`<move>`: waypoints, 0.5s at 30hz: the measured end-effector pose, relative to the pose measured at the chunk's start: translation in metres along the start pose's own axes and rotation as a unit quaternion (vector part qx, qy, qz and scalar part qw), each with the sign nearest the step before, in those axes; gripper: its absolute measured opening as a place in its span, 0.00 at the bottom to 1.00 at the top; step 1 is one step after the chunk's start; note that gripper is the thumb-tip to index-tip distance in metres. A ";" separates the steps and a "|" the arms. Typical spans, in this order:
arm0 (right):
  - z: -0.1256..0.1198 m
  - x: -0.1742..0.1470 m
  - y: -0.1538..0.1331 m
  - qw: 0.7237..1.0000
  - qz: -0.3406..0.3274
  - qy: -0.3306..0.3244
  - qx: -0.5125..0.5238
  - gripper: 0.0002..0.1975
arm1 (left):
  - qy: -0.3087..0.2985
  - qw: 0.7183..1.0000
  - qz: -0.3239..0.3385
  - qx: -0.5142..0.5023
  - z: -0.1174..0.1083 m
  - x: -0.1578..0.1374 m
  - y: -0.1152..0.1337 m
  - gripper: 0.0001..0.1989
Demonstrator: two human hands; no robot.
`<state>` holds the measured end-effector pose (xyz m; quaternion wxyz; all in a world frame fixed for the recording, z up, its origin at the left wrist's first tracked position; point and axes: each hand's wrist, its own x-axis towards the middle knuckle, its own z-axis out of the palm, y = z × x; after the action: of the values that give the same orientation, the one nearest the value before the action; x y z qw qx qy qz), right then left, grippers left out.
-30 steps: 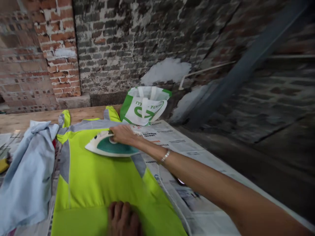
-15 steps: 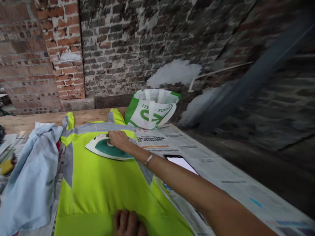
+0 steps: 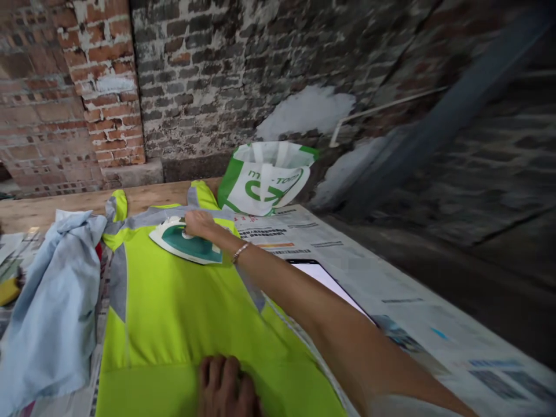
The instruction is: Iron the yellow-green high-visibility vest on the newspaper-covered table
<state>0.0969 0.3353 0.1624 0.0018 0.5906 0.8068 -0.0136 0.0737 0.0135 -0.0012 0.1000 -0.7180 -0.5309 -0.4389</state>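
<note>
Right hand (image 3: pixel 197 223) clamped on iron (image 3: pixel 185 243), pressing far end of yellow shirt (image 3: pixel 174 313). Left hand (image 3: pixel 226 385) flat, fingers together, pinning near hem. Next: steady stroke, fabric taut.

A white and teal iron (image 3: pixel 185 246) is laid sole-down on the upper part of a neon-yellow garment (image 3: pixel 174 313) with grey bands. The garment is spread flat and lengthwise over newspaper-covered boards, its sleeves pointed toward the wall.

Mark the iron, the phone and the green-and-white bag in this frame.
iron (image 3: pixel 191 248): head view, on its teal top.
phone (image 3: pixel 319 273): head view, on its lit screen.
green-and-white bag (image 3: pixel 264 182): head view, on its printed front.
</note>
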 end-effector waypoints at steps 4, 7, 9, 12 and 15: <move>0.003 -0.061 0.009 0.997 -0.068 -0.020 -0.015 0.18 | -0.030 0.999 0.029 0.005 -0.016 0.009 -0.001 0.13; 0.008 -0.101 0.010 0.994 -0.104 -0.025 -0.013 0.16 | -0.041 0.998 0.035 0.015 -0.022 0.011 -0.002 0.13; 0.011 -0.118 0.007 0.994 -0.105 -0.014 -0.012 0.15 | -0.048 0.998 0.042 0.026 -0.022 0.011 -0.004 0.13; 0.014 -0.124 -0.001 0.996 -0.087 0.008 -0.015 0.16 | -0.041 0.998 0.050 0.028 -0.020 0.011 -0.006 0.13; 0.015 -0.111 -0.010 0.997 -0.071 0.029 -0.020 0.16 | -0.026 0.998 0.049 0.012 -0.022 0.013 -0.005 0.13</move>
<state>0.1210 0.2261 0.1501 -0.0109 0.5315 0.8468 0.0199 0.0584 0.0107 0.0196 0.1160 -0.7529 -0.5031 -0.4082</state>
